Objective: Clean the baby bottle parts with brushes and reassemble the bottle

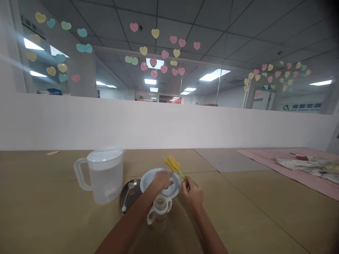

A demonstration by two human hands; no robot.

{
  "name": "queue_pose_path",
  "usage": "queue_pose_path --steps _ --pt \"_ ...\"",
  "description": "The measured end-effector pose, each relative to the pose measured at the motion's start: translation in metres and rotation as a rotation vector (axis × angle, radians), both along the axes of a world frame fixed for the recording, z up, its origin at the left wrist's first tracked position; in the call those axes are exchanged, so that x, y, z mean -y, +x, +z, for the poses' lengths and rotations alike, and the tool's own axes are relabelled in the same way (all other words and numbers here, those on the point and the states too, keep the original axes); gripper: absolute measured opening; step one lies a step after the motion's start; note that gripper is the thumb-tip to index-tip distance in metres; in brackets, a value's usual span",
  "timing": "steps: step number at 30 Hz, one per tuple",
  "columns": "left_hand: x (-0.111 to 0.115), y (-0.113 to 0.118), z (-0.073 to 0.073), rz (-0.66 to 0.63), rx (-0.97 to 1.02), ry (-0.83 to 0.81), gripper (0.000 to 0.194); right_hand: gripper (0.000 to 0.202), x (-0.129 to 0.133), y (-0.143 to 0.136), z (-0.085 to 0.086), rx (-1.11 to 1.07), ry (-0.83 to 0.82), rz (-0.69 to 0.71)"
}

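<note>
My right hand (192, 193) is closed around the green handle of a yellow sponge brush (172, 164), its head tilted up and to the left. Over a white bowl (147, 175), my left hand (162, 179) reaches in with its fingers partly spread; something small under it is mostly hidden. Just in front of the bowl, close to my left forearm, stands a clear baby bottle (160, 211) with two white handles and no lid. To the left, a round metal plate (136, 192) carries a white straw piece (128, 197), partly covered by my forearm.
A translucent lidded pitcher (106, 180) with liquid stands left of the plate. A flat pale piece (53, 153) lies at the table's back left. On the right, a pink cloth (261, 160) holds crumpled papers (304, 165). A white wall (169, 127) with windows borders the table (238, 218).
</note>
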State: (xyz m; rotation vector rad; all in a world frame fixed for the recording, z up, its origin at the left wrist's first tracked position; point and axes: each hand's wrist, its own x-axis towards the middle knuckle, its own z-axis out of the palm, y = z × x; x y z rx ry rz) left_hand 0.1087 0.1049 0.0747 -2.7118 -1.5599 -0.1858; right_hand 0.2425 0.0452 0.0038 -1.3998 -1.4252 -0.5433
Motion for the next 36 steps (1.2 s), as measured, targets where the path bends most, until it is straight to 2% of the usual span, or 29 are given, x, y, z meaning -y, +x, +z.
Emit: queue_pose_path --steps 5,11,16,18,21,25,28,31,36 --pt "-0.012 -0.007 -0.002 -0.044 -0.093 -0.089 0.022 0.035 -0.003 0.001 -0.001 -0.027 0.033 0.002" --pt "-0.019 -0.038 -0.003 -0.024 -0.035 -0.138 0.033 0.037 -0.001 -0.001 0.001 -0.001 0.060 -0.025" --pt "-0.013 -0.055 -0.003 -0.044 0.030 -0.166 0.036 0.035 0.001 -0.001 -0.001 0.052 0.066 -0.007" --pt "-0.006 -0.059 0.006 -0.048 0.069 -0.139 0.037 0.035 0.001 -0.001 -0.002 0.079 0.067 -0.008" --pt "0.007 -0.069 0.029 -0.043 0.172 -0.047 0.038 0.035 0.001 0.000 -0.005 0.102 0.067 -0.026" --pt "0.030 -0.092 0.062 -0.064 0.467 0.197 0.037 0.033 0.002 0.000 -0.005 0.156 0.140 -0.089" --pt "0.047 -0.104 0.078 -0.070 0.649 0.306 0.038 0.030 0.005 -0.002 -0.001 0.251 0.224 -0.138" --pt "0.060 -0.102 0.086 -0.183 0.707 0.255 0.037 0.028 0.010 -0.004 0.002 0.354 0.261 -0.114" --pt "0.072 -0.089 0.091 -0.292 0.707 0.108 0.035 0.028 0.017 -0.004 0.000 0.362 0.264 -0.023"
